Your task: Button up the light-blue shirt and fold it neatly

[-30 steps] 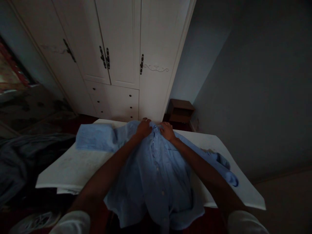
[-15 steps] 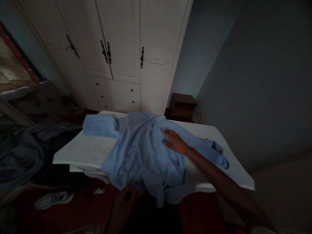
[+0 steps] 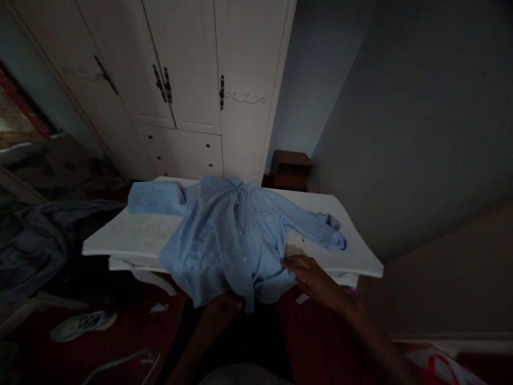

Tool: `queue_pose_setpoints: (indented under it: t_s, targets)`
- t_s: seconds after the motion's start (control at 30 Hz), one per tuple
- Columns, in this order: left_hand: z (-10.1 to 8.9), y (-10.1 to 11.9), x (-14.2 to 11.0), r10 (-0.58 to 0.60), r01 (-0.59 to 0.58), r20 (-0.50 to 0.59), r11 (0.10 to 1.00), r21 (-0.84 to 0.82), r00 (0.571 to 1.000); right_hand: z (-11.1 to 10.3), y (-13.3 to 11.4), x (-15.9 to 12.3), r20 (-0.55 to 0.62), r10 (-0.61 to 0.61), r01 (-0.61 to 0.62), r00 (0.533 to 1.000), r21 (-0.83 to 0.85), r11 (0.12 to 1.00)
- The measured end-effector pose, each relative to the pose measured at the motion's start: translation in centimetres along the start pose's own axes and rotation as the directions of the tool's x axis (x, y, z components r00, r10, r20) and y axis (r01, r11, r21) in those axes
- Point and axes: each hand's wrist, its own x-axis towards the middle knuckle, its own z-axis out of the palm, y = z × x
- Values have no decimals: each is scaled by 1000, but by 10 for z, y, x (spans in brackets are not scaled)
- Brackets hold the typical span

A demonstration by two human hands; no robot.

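A light blue button-up shirt (image 3: 216, 230) lies front up on a white table (image 3: 138, 230), collar at the far side. Its left-hand sleeve is folded flat; the other stretches out to the right with a crumpled cuff. The lower hem hangs over the near edge. My left hand (image 3: 220, 315) is closed at this hem, just left of the button strip, its fingertips dark and partly hidden. At the shirt's right side edge is my right hand (image 3: 315, 278), fingers stretched out and fingertips touching the cloth.
A white wardrobe (image 3: 192, 69) stands behind the table, with a small brown cabinet (image 3: 292, 160) to its right. Dark clothes (image 3: 40, 251) are heaped at left. On the red floor lie a shoe (image 3: 84, 325) and a hanger-like object (image 3: 120, 364). A bag (image 3: 436, 366) is at lower right.
My right hand has moved from the shirt's chest down to its lower right edge. My left hand has moved right along the hem. The whole view has shifted slightly.
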Motion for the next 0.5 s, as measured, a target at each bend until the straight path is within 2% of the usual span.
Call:
queue_pose_setpoints:
  t_s: [0.03, 0.1, 0.17, 0.23, 0.27, 0.3, 0.33, 0.4, 0.47, 0.5]
  targets:
    - [-2, 16, -2, 23, -21, -41, 998, 51, 999, 3, -1, -1, -23, 20, -20, 1000, -24, 1000]
    - [-8, 48, 1, 191, -163, -155, 971, 177, 969, 7, -5, 1, -68, 54, -59, 996, -68, 996]
    - [-13, 76, 18, 451, -375, -200, 868, 327, 870, 9, -10, 5, -110, 77, -85, 991, -73, 994]
    - [-18, 97, 47, 664, -547, -117, 691, 473, 738, 8, -14, 7, -162, 99, -100, 982, 1, 995]
    - [-19, 104, 63, 711, -582, -37, 604, 545, 702, 7, -16, 7, -202, 123, -112, 972, 68, 991]
    - [-20, 108, 79, 720, -591, 53, 523, 614, 692, 7, -18, 4, -249, 170, -136, 953, 148, 980]
    - [-21, 111, 94, 699, -564, 108, 465, 682, 707, 8, -21, 0, -292, 240, -173, 926, 237, 956]
    - [-23, 112, 116, 606, -474, 167, 391, 789, 778, 15, -28, -14, -314, 413, -263, 855, 423, 867]
    - [-26, 109, 128, 515, -412, 196, 348, 842, 835, 32, -36, -32, -219, 543, -335, 811, 587, 737]
    - [-27, 106, 131, 488, -403, 209, 334, 852, 847, 43, -40, -42, -143, 556, -347, 819, 648, 678]
